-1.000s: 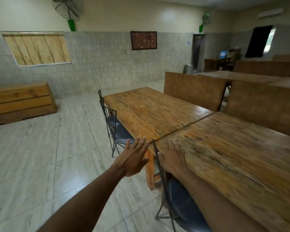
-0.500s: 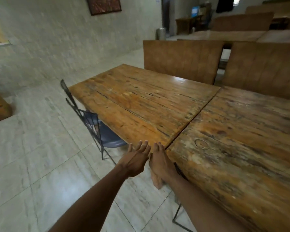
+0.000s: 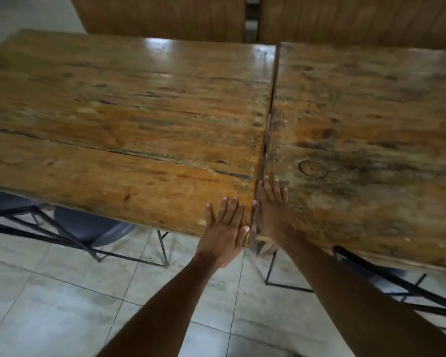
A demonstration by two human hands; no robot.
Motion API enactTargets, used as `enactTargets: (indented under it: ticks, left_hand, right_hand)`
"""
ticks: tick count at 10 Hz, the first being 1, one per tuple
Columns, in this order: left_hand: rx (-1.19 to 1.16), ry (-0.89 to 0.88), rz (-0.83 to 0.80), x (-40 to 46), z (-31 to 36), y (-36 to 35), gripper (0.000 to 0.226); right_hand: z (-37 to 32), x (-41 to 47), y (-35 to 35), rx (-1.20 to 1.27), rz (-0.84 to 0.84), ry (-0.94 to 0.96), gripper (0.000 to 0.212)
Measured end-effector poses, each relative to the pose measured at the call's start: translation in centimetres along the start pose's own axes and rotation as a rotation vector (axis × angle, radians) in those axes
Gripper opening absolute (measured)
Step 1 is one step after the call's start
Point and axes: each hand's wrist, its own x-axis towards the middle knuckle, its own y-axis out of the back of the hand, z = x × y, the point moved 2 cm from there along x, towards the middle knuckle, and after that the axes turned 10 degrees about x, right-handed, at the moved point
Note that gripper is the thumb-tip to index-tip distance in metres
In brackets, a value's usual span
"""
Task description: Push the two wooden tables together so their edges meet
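Observation:
Two worn wooden tables stand side by side in the head view, the left table [image 3: 129, 119] and the right table [image 3: 366, 130]. Their inner edges lie against each other along a thin dark seam [image 3: 268, 117], with a sliver of gap near the front. My left hand [image 3: 225, 228] lies flat, fingers apart, on the near right corner of the left table. My right hand [image 3: 272, 207] lies flat on the near left corner of the right table, right beside the seam. Neither hand holds anything.
A metal-framed chair with a dark seat [image 3: 88, 228] is tucked under the left table. Another black chair frame [image 3: 397, 284] stands under the right table, close to my right forearm. Tall wooden bench backs [image 3: 165, 16] line the far side. The floor is pale tile [image 3: 49, 305].
The view has swung closer and downward over the seam. Both hands have moved from the tables' front edge up onto the tabletops, one on each side of the seam.

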Motion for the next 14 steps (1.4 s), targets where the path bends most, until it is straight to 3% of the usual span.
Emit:
enactTargets:
  ticks: [3, 10, 12, 14]
  left_hand:
    - [-0.036, -0.069, 0.181, 3.3, -1.1, -2.8, 0.063]
    - [0.017, -0.049, 0.153, 6.0, -0.6, -2.3, 0.062]
    - [0.045, -0.052, 0.004, 5.7, -0.4, -1.7, 0.063]
    - [0.09, -0.102, -0.296, 6.0, -1.9, 4.6, 0.072]
  right_hand:
    - [1.3, 1.6, -1.8, -0.022, 0.142, 0.096, 0.058]
    - [1.0, 1.3, -1.3, 0.065, 0.147, 0.08, 0.05]
    - [0.9, 1.0, -1.3, -0.019, 0.068, 0.072, 0.054]
    - [-1.4, 1.9, 1.7, -0.054, -0.198, -0.046, 0.056]
